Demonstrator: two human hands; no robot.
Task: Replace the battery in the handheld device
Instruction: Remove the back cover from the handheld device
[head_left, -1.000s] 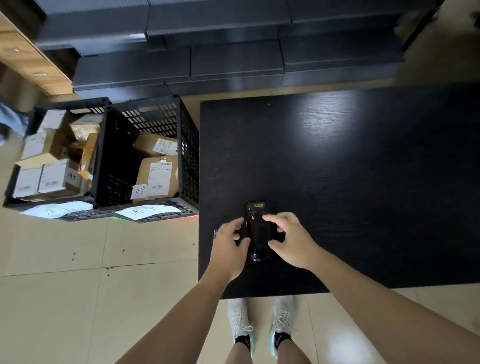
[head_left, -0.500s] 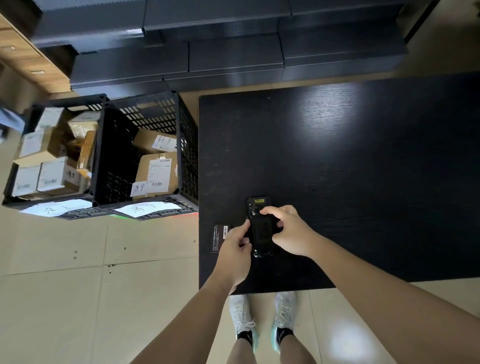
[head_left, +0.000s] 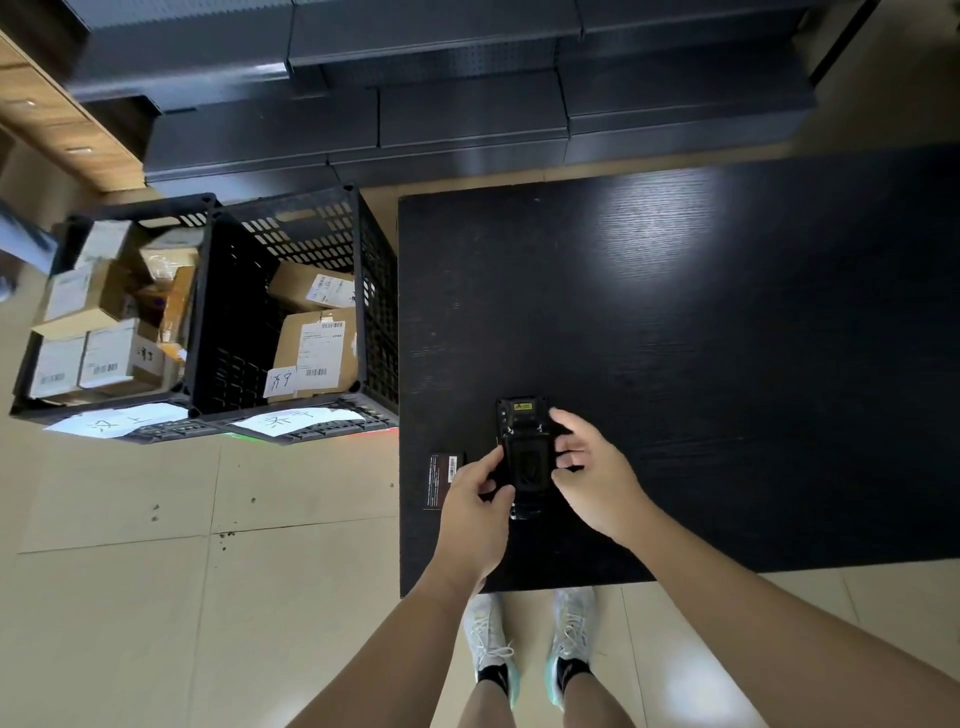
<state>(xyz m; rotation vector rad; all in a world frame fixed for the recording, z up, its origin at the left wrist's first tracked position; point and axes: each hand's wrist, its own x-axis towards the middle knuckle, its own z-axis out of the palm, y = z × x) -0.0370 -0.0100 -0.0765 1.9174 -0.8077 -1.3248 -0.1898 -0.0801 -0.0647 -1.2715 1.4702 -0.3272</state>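
A black handheld device (head_left: 524, 447) lies face down near the front left of the black table (head_left: 727, 364), a yellow label at its far end. My left hand (head_left: 475, 504) grips its left side with thumb and fingers. On the device's right edge, my right hand (head_left: 592, 467) rests its fingertips, fingers spread. A flat black battery (head_left: 442, 475) with a white barcode label lies on the table just left of my left hand, partly hidden by it.
Two black plastic crates (head_left: 374, 312) with cardboard parcels stand on the tiled floor, touching the table's left edge. Dark shelving (head_left: 467, 104) runs behind the table. My feet in pale trainers (head_left: 530, 639) are at the table's front edge.
The battery has come into view left of the device as my left hand shifted. My right hand's fingers have spread wider on the device's right edge.
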